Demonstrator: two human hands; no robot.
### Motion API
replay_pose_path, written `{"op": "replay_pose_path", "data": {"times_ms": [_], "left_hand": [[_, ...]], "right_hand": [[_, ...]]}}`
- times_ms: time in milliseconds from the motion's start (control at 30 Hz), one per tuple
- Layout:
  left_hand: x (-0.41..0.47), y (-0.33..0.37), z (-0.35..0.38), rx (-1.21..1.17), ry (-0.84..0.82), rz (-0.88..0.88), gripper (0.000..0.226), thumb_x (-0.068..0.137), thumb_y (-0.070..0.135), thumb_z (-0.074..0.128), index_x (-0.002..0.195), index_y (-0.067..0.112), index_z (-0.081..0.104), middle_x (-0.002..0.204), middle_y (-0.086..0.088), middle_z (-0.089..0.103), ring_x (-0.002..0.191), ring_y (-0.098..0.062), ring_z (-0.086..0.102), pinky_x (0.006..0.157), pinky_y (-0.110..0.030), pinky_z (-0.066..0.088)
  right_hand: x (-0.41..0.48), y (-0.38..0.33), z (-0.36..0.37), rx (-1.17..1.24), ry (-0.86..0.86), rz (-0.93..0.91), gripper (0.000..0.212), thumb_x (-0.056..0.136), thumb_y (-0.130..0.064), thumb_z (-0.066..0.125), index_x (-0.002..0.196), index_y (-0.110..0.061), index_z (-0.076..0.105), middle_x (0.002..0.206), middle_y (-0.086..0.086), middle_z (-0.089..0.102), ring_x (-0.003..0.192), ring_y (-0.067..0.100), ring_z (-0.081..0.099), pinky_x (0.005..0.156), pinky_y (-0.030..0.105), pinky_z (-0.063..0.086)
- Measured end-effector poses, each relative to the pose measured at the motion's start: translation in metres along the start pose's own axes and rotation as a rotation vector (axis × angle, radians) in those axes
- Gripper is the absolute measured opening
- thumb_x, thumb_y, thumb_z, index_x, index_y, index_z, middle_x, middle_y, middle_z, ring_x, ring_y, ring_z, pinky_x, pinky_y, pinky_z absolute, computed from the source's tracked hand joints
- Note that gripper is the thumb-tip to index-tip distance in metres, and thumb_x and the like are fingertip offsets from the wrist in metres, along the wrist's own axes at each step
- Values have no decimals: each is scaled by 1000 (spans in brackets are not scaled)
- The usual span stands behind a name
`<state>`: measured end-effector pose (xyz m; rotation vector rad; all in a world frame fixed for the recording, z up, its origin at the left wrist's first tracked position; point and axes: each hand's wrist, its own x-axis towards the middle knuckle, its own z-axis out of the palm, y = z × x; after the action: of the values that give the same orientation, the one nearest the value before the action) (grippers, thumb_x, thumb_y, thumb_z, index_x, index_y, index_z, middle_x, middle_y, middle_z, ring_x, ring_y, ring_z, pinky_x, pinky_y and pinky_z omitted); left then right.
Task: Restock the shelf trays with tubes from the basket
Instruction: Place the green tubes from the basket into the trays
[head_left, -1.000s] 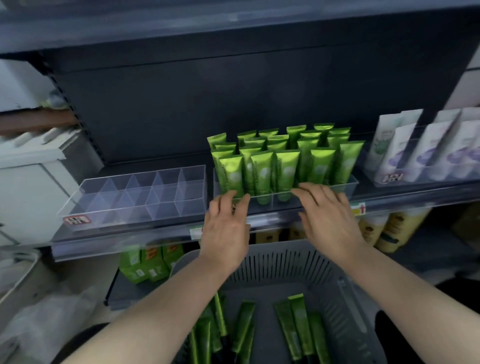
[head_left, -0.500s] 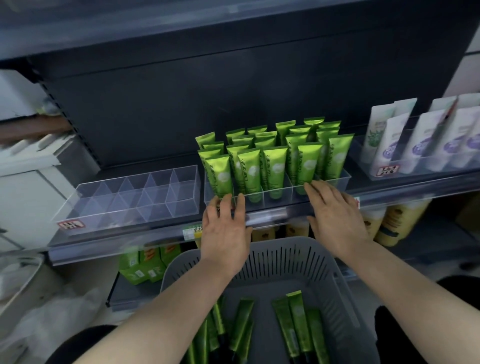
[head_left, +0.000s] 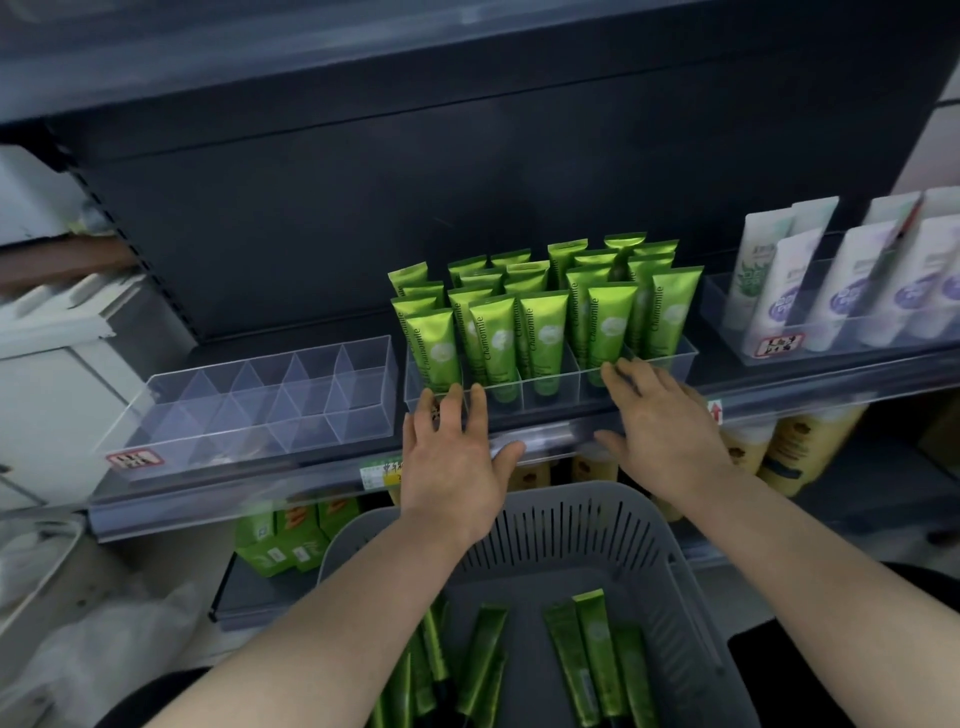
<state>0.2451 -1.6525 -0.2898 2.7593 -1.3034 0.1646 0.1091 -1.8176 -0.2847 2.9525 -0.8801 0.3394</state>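
1. Two hands are up at the shelf (head_left: 260, 491). The left hand (head_left: 452, 467) and the right hand (head_left: 667, 431) are set apart, fingers straight and spread. Their fingertips rest on the clear front wall of the filled tray (head_left: 550, 397), and neither holds anything.
2. Standing tubes (head_left: 493, 338) pack that tray. They are upright, flat crimped ends up and caps down, with the printed faces toward the person.
3. Loose tubes (head_left: 592, 660) lie flat in the grey basket (head_left: 571, 499). It sits below the shelf edge and nearer the person than both hands, between the two forearms. To reach the tubes, either hand has to come back and down.
4. Their long axes run roughly from the person toward the shelf, fanned a little. The flat crimped ends seem to point at the shelf and the darker cap ends at the person. The near ends are cut off by the lower edge of the view, so this is not certain.
5. One cluster lies under the left forearm and another in the right half of the basket, so each hand is nearer its own cluster.
6. Just left of the filled tray sits the empty tray (head_left: 270, 405), with nothing in its compartments. The left hand is the nearer one to it; the right hand is well apart from it.
7. As a judgement, a tube lifted by its crimped end needs turning upright, cap down, before it drops into a compartment.
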Motion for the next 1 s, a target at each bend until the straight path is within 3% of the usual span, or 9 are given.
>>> {"op": "replay_pose_path", "data": {"times_ms": [167, 367, 1000], "left_hand": [[26, -2, 0, -26, -36, -29, 76, 93, 65, 20, 153, 22, 4, 158, -4, 9, 146, -31, 2, 119, -50, 9], [62, -6, 3, -50, -83, -56, 79, 91, 68, 24, 153, 23, 1, 159, -2, 4, 146, -31, -2, 120, -48, 6], [133, -19, -3, -35, -198, -61, 85, 93, 61, 38, 153, 16, -2, 160, -8, -2, 147, -30, -5, 120, -42, 8]], "right_hand": [[20, 1, -4, 37, -61, 19, 79, 91, -58, 45, 151, -14, 17, 153, 5, 21, 141, 23, 21, 113, 37, 23], [59, 2, -2, 63, -102, 46, 80, 91, -61, 41, 151, -14, 17, 152, 5, 21, 140, 23, 22, 111, 36, 27], [122, 1, 11, 70, -146, 74, 80, 92, -58, 43, 151, -14, 14, 152, 4, 18, 140, 23, 24, 108, 36, 32]]}}
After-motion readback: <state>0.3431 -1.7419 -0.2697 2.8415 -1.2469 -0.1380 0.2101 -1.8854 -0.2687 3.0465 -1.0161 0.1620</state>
